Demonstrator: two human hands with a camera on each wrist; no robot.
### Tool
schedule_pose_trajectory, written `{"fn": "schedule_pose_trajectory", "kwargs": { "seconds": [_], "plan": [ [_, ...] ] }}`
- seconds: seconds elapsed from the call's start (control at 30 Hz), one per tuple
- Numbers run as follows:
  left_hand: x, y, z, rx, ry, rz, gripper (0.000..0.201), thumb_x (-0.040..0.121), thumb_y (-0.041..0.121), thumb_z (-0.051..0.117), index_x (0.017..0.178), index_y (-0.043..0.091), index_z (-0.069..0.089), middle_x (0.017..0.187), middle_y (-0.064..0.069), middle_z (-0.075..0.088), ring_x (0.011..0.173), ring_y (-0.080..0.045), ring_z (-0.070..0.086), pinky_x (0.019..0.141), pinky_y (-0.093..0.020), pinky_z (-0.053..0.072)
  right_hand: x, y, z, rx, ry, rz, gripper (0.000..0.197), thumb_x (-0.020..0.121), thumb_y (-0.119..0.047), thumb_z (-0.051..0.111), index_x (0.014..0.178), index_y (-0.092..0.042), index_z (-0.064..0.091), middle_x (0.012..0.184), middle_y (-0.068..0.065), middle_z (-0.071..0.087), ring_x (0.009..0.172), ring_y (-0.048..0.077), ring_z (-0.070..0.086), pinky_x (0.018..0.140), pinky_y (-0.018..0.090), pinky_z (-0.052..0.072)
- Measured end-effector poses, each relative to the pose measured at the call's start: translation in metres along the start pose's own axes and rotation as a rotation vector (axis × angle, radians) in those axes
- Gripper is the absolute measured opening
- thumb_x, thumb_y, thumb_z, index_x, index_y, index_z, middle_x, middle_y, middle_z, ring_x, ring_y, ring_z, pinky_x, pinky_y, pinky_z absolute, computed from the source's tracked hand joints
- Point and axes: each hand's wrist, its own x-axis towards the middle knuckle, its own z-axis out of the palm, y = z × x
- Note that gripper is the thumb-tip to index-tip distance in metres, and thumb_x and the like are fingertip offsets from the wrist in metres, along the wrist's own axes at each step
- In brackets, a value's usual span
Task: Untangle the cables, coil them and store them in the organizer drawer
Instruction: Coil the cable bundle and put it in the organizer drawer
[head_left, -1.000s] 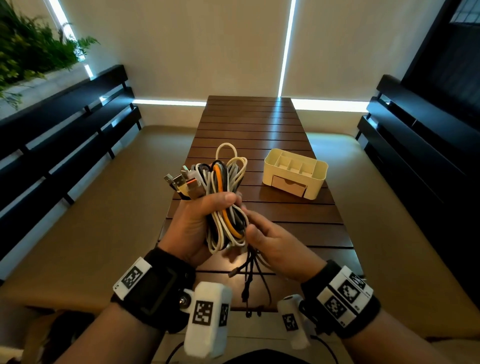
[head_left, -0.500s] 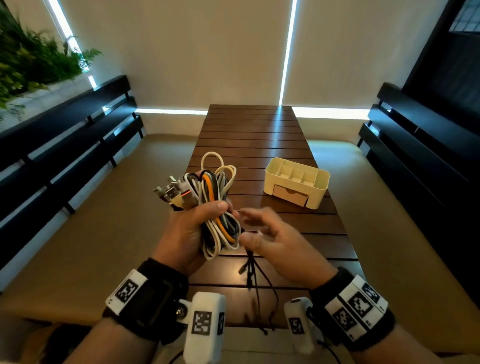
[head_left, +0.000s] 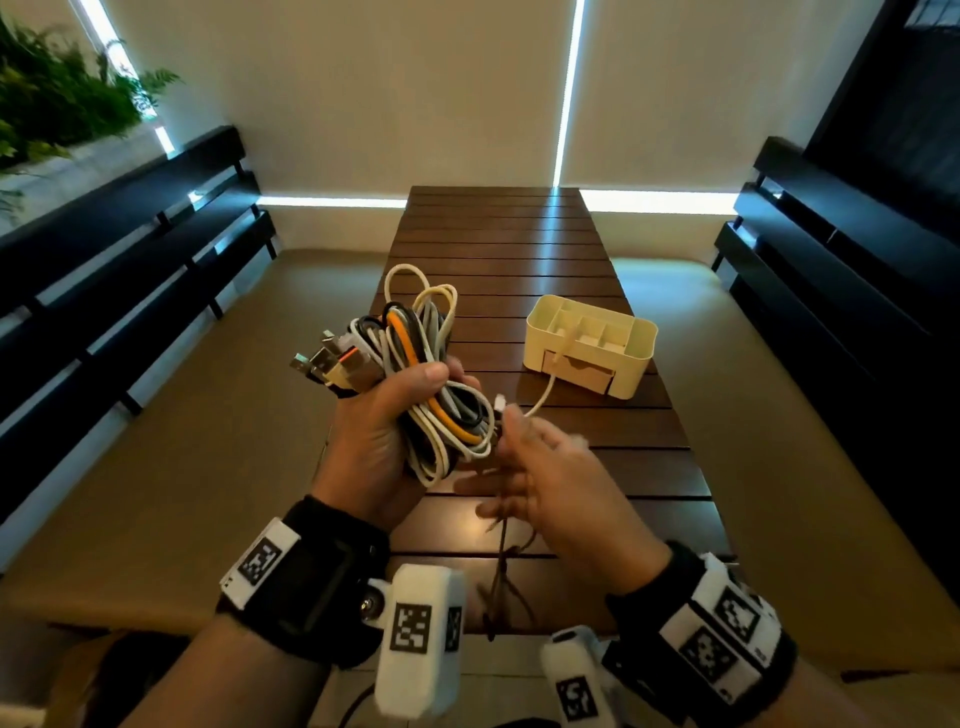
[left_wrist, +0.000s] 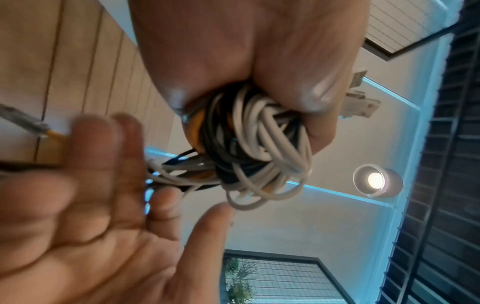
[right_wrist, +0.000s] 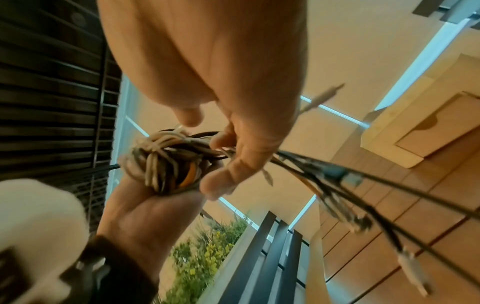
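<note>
Untangling step: our left hand (head_left: 379, 441) grips the cable bundle (head_left: 436, 395) above the table (head_left: 519, 249); right hand (head_left: 556, 483) grip wide, blurred among loose ends. Next: pull one cable free. Organizer drawer (head_left: 576, 370) looks closed.

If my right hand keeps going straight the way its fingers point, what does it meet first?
Probably the cable bundle gripped in the left hand; the right hand points up and slightly left at it. Depth is unclear, so it might pass beside it.

A patio-like seating nook — slatted wooden table (head_left: 498, 249), dark benches (head_left: 130, 249), greenery (head_left: 57, 104).
</note>
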Motion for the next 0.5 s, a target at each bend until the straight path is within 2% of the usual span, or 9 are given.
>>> {"fn": "schedule_pose_trajectory", "kwargs": {
  "seconds": [0.07,0.2,0.27,0.37,0.43,0.5],
  "plan": [
    [-0.002,-0.001,0.001,-0.076,-0.021,-0.045,0.015,0.072,0.015,0.07,0.086,0.014,0.074,0.083,-0.004,0.067,0.081,-0.019,0.07,0.068,-0.034,0.058,0.003,-0.006,-0.005,0.127,0.047,-0.033,0.031,0.097,-0.036,0.05,0.109,-0.009,0.059,0.092,0.006,0.076,0.085,0.022,0.074,0.07,0.032,0.06],
    [-0.007,-0.005,0.006,-0.127,-0.057,-0.103,0.021,0.069,0.02,0.07,0.088,0.016,0.077,0.082,-0.004,0.068,0.08,-0.018,0.07,0.068,-0.034,0.058,0.011,-0.011,-0.01,0.119,0.148,-0.167,0.013,0.097,-0.016,0.056,0.103,-0.005,0.051,0.09,0.013,0.071,0.078,0.02,0.073,0.066,0.027,0.058],
    [-0.007,-0.007,0.005,-0.156,-0.058,-0.132,0.024,0.064,0.018,0.075,0.087,0.015,0.077,0.081,-0.004,0.068,0.079,-0.018,0.07,0.068,-0.034,0.058,0.015,-0.01,-0.011,0.099,0.19,-0.229,0.016,0.095,-0.014,0.06,0.104,-0.006,0.05,0.095,0.018,0.072,0.085,0.025,0.074,0.069,0.03,0.059],
    [-0.009,-0.01,0.001,-0.19,-0.056,-0.161,0.046,0.048,0.02,0.093,0.089,0.012,0.075,0.084,-0.006,0.067,0.082,-0.019,0.071,0.068,-0.034,0.058,0.017,-0.008,-0.011,0.069,0.226,-0.279,0.035,0.085,-0.019,0.068,0.11,-0.008,0.045,0.1,0.021,0.073,0.092,0.032,0.073,0.077,0.042,0.061],
    [-0.009,-0.012,-0.001,-0.192,-0.06,-0.17,0.042,0.048,0.02,0.092,0.087,0.014,0.078,0.082,-0.005,0.068,0.081,-0.018,0.071,0.068,-0.033,0.059,0.018,-0.007,-0.012,0.061,0.246,-0.298,0.043,0.076,-0.026,0.073,0.102,-0.014,0.041,0.103,0.024,0.071,0.093,0.033,0.073,0.08,0.049,0.06],
    [-0.009,-0.011,-0.001,-0.2,-0.055,-0.174,0.042,0.048,0.02,0.092,0.087,0.015,0.079,0.082,-0.005,0.068,0.08,-0.018,0.071,0.067,-0.033,0.059,0.017,-0.007,-0.013,0.023,0.253,-0.297,0.038,0.078,-0.023,0.074,0.09,-0.014,0.038,0.104,0.03,0.066,0.091,0.033,0.073,0.079,0.05,0.06]
  ]
}}
